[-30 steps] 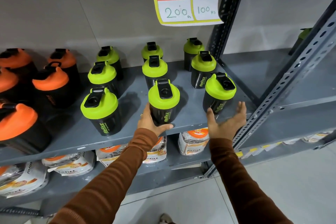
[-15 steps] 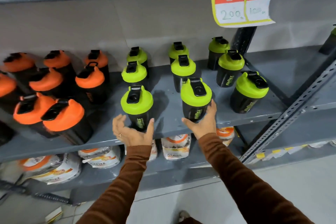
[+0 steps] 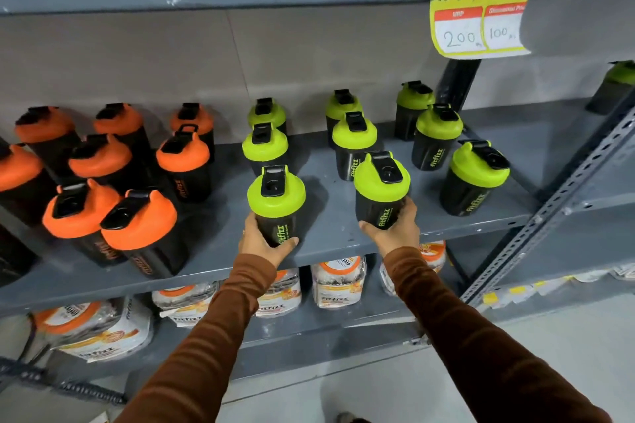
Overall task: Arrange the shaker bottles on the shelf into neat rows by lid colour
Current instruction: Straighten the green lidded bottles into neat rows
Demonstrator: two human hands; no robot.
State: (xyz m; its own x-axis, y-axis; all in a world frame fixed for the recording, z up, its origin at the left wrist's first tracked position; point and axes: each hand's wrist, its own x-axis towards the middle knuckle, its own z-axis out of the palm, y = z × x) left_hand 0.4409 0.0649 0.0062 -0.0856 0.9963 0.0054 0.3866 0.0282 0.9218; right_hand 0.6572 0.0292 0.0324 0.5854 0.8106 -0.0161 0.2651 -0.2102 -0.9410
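Black shaker bottles stand on a grey shelf (image 3: 330,244). Several with green lids fill the right half in three columns; several with orange lids (image 3: 139,220) crowd the left half. My left hand (image 3: 261,242) is wrapped around the base of the front-left green-lid bottle (image 3: 276,195). My right hand (image 3: 395,228) grips the lower body of the front-middle green-lid bottle (image 3: 381,182). Both bottles stand upright near the shelf's front edge. A third front bottle (image 3: 477,175) stands untouched to the right.
A slotted metal upright (image 3: 563,202) bounds the shelf on the right. A price sign (image 3: 481,6) hangs from the shelf above. Packaged bags (image 3: 338,285) lie on the lower shelf. Another green-lid bottle (image 3: 615,85) stands in the bay beyond the upright.
My view swung left, bringing more orange bottles into sight. My left hand went from the middle bottle to the front-left one and closed on it. My right hand moved to the middle bottle and gripped it.
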